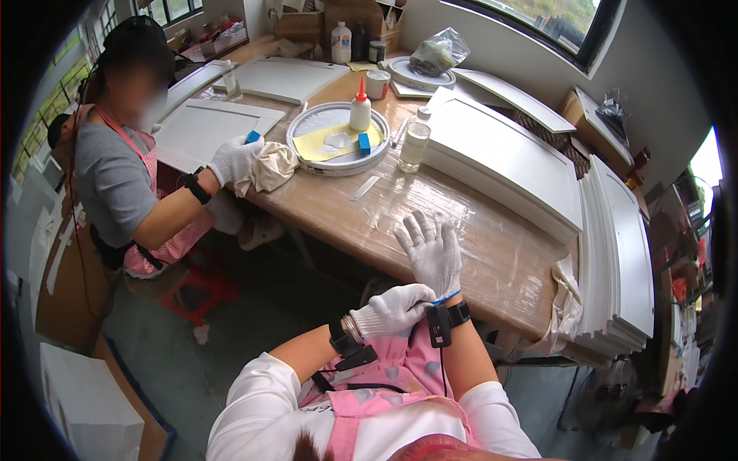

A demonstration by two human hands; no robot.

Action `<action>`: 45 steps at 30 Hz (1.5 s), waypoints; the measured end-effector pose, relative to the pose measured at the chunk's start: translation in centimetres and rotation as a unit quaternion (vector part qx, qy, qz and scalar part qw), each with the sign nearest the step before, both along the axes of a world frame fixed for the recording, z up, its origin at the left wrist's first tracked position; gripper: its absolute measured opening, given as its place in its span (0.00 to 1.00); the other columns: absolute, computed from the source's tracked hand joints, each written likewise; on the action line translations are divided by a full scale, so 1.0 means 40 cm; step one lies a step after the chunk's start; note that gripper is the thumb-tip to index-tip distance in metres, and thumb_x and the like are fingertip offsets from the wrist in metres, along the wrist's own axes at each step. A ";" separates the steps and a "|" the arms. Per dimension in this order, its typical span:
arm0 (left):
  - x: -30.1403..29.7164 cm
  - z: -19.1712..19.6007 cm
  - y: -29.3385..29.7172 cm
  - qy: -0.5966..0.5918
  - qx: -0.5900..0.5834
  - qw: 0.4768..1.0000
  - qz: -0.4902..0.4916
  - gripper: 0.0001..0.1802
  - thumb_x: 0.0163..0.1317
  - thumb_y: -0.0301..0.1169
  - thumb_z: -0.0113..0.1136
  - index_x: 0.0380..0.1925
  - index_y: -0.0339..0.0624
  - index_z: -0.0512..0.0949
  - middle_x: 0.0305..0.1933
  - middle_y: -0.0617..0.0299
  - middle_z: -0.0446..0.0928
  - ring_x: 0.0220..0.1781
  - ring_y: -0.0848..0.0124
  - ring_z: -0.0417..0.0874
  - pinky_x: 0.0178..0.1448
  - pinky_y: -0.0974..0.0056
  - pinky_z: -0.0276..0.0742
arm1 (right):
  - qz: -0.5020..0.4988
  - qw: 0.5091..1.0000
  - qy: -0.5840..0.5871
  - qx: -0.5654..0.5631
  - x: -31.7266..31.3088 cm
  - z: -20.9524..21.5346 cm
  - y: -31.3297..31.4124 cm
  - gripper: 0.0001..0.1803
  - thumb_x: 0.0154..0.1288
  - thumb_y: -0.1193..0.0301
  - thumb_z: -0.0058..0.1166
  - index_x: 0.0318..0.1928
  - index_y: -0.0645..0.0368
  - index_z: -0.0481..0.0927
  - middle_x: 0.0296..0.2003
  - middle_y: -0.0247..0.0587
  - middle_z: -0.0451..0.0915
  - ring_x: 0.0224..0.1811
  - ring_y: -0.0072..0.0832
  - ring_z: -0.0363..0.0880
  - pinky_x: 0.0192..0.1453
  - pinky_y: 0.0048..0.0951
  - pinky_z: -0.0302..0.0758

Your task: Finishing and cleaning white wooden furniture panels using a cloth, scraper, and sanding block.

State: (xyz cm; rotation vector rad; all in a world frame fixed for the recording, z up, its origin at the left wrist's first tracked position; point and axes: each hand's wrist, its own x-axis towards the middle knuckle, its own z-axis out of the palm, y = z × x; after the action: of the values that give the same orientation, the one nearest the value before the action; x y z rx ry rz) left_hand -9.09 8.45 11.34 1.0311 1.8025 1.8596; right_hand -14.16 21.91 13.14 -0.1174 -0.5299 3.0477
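White knitted work gloves cover both my hands. My right hand [428, 250] is raised at the table's front edge, palm showing and fingers spread, holding nothing. At its wrist, my left hand [392, 310] is closed on the blue-edged glove cuff [447, 297]. Just below the cuff, a black wrist strap [459, 313] carries a small black box [439, 326]. Another black strap [342, 336] and bangles circle my left wrist. Beyond my hands stand a clear bottle of liquid [415, 142] and a thin pale strip [365, 188].
A round tub lid [338, 170] holds a yellow cloth [311, 146], a blue block [364, 144] and a red-tipped squeeze bottle [360, 111]. White panels [500, 161] are stacked at right; a rag [565, 303] hangs beside them. At left, a seated co-worker's gloved hand [234, 161] touches a beige cloth [269, 167].
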 end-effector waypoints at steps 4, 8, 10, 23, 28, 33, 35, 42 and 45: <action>0.030 -0.022 0.021 0.329 -0.074 0.921 0.197 0.09 0.60 0.23 0.59 0.41 0.41 0.75 0.32 0.57 0.77 0.31 0.69 0.83 0.38 0.65 0.79 | -0.054 0.992 -0.036 -0.104 -0.008 0.006 0.026 0.24 0.71 0.63 0.53 0.63 0.57 0.65 0.58 0.51 0.71 0.61 0.44 0.72 0.69 0.54 0.71; 0.059 -0.014 0.044 0.007 -0.058 0.969 0.242 0.18 0.58 0.28 0.65 0.46 0.39 0.71 0.34 0.56 0.79 0.34 0.69 0.85 0.39 0.65 0.79 | -0.052 0.980 -0.017 -0.193 -0.002 0.041 0.001 0.20 0.75 0.64 0.47 0.61 0.61 0.68 0.55 0.51 0.75 0.56 0.44 0.77 0.68 0.54 0.72; 0.055 -0.005 0.060 -0.121 -0.091 0.962 0.228 0.21 0.59 0.28 0.63 0.51 0.38 0.70 0.41 0.47 0.80 0.40 0.59 0.86 0.45 0.60 0.80 | -0.039 0.974 -0.005 -0.221 0.012 0.048 -0.006 0.20 0.75 0.65 0.46 0.61 0.62 0.68 0.55 0.51 0.76 0.57 0.44 0.77 0.68 0.53 0.71; -0.053 0.032 0.027 0.337 -0.115 0.934 -0.003 0.12 0.62 0.32 0.59 0.45 0.42 0.79 0.40 0.48 0.80 0.43 0.50 0.82 0.44 0.52 0.80 | 0.106 0.990 0.037 0.081 0.023 0.150 0.016 0.23 0.75 0.61 0.47 0.62 0.62 0.68 0.54 0.50 0.77 0.52 0.40 0.79 0.64 0.45 0.74; -0.204 -0.019 -0.067 0.224 -0.116 0.931 0.265 0.17 0.60 0.29 0.64 0.50 0.39 0.77 0.46 0.49 0.79 0.47 0.50 0.83 0.50 0.57 0.81 | 0.012 0.947 -0.019 0.320 -0.090 0.083 0.320 0.17 0.73 0.65 0.51 0.54 0.65 0.76 0.42 0.46 0.82 0.44 0.38 0.82 0.52 0.37 0.80; -0.390 -0.015 -0.124 0.270 -0.302 0.826 0.391 0.21 0.59 0.36 0.65 0.52 0.42 0.76 0.49 0.49 0.77 0.53 0.50 0.78 0.57 0.51 0.74 | -0.174 0.461 -0.110 0.863 -0.193 0.131 0.534 0.20 0.68 0.63 0.55 0.54 0.62 0.79 0.43 0.48 0.84 0.45 0.39 0.83 0.53 0.35 0.77; -0.436 -0.008 -0.117 0.274 -0.353 0.810 0.379 0.20 0.60 0.37 0.64 0.51 0.44 0.76 0.48 0.50 0.76 0.51 0.50 0.78 0.55 0.51 0.74 | -0.146 0.299 -0.154 0.930 -0.251 0.147 0.590 0.27 0.63 0.63 0.56 0.61 0.59 0.74 0.56 0.55 0.77 0.59 0.47 0.76 0.63 0.40 0.73; -0.589 -0.069 -0.075 0.240 -0.469 0.774 0.352 0.11 0.62 0.38 0.61 0.39 0.45 0.77 0.41 0.49 0.77 0.43 0.47 0.80 0.45 0.46 0.76 | -0.032 0.129 -0.161 0.978 -0.349 0.121 0.735 0.37 0.52 0.73 0.55 0.67 0.57 0.68 0.67 0.56 0.65 0.65 0.50 0.69 0.70 0.39 0.68; -0.597 -0.061 -0.078 0.215 -0.440 0.788 0.373 0.13 0.63 0.38 0.61 0.43 0.44 0.76 0.42 0.49 0.76 0.45 0.47 0.80 0.47 0.47 0.76 | 0.000 0.152 -0.158 0.976 -0.349 0.156 0.727 0.36 0.52 0.74 0.56 0.66 0.55 0.68 0.61 0.55 0.70 0.64 0.50 0.69 0.67 0.40 0.71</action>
State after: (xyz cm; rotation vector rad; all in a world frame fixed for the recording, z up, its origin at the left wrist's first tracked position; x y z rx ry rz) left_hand -32.99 5.33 8.90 0.3774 3.1993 0.7477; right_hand -28.13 50.99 19.39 -0.4340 -3.0843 -0.0717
